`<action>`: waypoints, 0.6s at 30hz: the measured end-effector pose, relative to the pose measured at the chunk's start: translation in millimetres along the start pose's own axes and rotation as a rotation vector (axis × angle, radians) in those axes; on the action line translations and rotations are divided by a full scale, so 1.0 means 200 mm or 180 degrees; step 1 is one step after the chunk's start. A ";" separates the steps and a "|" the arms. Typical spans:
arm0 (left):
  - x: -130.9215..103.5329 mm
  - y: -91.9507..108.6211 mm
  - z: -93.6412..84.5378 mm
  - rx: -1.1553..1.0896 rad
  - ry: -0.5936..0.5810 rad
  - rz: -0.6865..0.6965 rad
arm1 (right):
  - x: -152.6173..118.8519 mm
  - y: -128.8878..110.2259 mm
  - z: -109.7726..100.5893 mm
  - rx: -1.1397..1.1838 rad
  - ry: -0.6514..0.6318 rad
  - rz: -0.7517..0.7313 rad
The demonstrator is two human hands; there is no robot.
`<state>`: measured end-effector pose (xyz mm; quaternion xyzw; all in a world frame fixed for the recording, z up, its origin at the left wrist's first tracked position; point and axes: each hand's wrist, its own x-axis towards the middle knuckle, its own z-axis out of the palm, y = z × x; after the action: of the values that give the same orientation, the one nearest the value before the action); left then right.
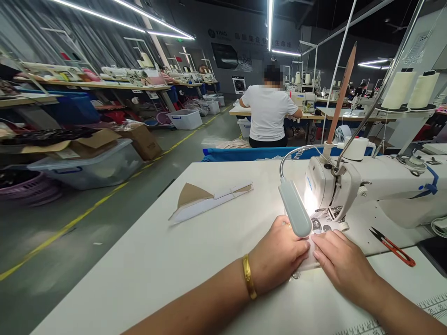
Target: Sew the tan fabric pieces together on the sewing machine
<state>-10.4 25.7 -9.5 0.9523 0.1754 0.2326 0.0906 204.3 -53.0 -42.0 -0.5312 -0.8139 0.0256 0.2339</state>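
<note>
A lamp [295,209] partly hides the left grip [279,252], and the frame crops a ruler [435,304] below the right grip [344,258].

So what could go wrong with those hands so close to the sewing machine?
The left hand and right hand are very near the sewing machine, so a finger might get pricked. The grey lamp hides part of the left hand, so a slip could go unseen. The red snips have bare points that might poke an arm.

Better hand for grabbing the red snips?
Probably the right hand: the red snips lie on its side, close by. The left hand is farther off, with the right in between.
</note>
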 end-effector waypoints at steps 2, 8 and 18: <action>-0.01 0.01 0.00 -0.0024 -0.0017 0.0042 | 0.00 0.00 0.00 0.0006 0.0021 -0.0054; -0.01 0.02 0.01 -0.0018 -0.0012 0.0008 | -0.01 0.00 0.00 -0.0004 0.0060 -0.0140; -0.01 0.02 0.00 -0.0376 -0.0131 -0.0053 | -0.02 -0.01 -0.04 0.0301 0.0214 -0.0240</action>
<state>-10.6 20.4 -10.0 0.9484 0.1674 0.2221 0.1522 207.8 -58.8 -37.0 -0.4890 -0.8229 0.0373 0.2868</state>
